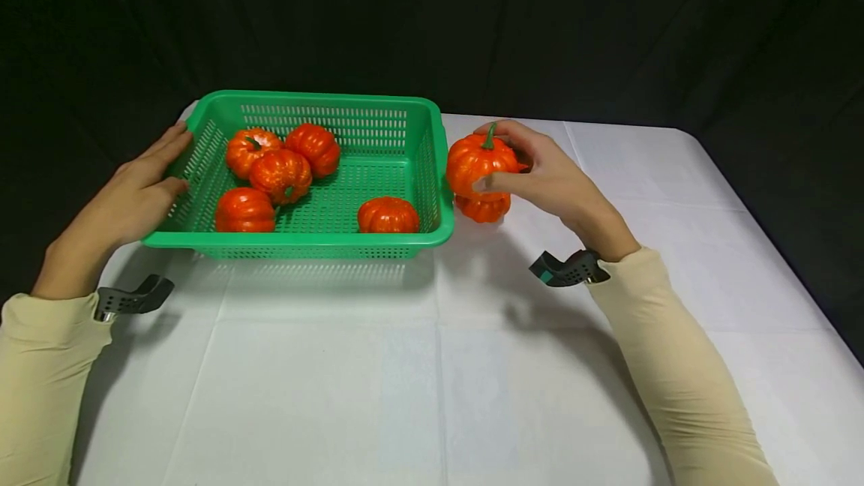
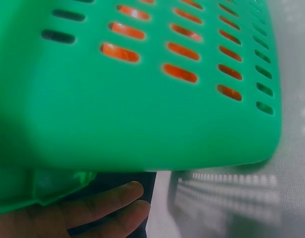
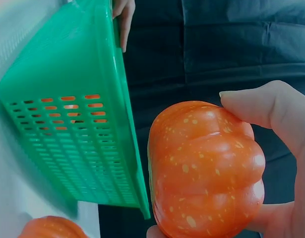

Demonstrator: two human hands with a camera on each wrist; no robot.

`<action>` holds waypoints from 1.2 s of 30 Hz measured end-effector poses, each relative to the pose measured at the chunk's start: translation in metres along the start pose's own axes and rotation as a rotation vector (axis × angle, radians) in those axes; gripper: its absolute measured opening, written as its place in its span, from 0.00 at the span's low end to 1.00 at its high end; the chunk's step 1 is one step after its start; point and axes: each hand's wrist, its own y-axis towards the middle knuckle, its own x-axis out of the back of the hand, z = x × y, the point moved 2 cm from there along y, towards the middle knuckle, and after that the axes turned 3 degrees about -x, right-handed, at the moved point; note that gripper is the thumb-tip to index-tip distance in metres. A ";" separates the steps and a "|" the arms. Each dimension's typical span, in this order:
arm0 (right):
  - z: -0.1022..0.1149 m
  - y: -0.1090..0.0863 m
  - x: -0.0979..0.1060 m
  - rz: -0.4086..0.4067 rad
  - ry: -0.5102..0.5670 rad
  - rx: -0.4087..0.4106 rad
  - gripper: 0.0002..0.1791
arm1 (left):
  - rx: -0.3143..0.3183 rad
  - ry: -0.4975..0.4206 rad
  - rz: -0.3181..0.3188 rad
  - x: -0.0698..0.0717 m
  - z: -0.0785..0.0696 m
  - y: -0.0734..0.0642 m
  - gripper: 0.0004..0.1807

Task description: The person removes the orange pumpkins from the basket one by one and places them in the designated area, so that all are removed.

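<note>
Between the thumb and fingers of my right hand [image 1: 540, 167] is a small orange pumpkin [image 1: 472, 163] with a green stem, held upright just right of the green basket [image 1: 297, 241]. In the right wrist view, this pumpkin [image 3: 207, 168] shows ribbed skin with yellow specks. Below it on the table, partly hidden, is another pumpkin [image 1: 484, 208]. My left hand [image 1: 138, 190] rests against the basket's left rim, fingers extended. Two of its straight fingers [image 2: 107, 201] appear beside the basket wall in the left wrist view.
Several orange pumpkins [image 1: 281, 175] lie in the basket, most grouped at its left. One pumpkin [image 1: 388, 216] sits alone near the front right corner. A white cloth [image 1: 324, 381] covers the table, and a black curtain [image 1: 432, 21] hangs behind.
</note>
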 end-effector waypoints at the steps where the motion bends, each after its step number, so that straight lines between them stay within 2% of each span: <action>1: -0.001 -0.001 0.001 -0.001 0.000 0.003 0.25 | 0.000 0.001 0.000 0.000 0.000 0.000 0.35; 14: -0.017 -0.008 0.014 -0.017 0.033 0.002 0.26 | 0.001 0.003 0.001 0.000 0.000 0.000 0.35; 29: -0.034 -0.018 0.031 -0.075 -0.066 -0.052 0.28 | 0.002 0.003 -0.003 0.000 -0.001 0.000 0.35; 36: -0.045 -0.022 0.038 -0.094 -0.115 -0.106 0.29 | 0.000 0.003 0.000 0.001 -0.001 0.000 0.35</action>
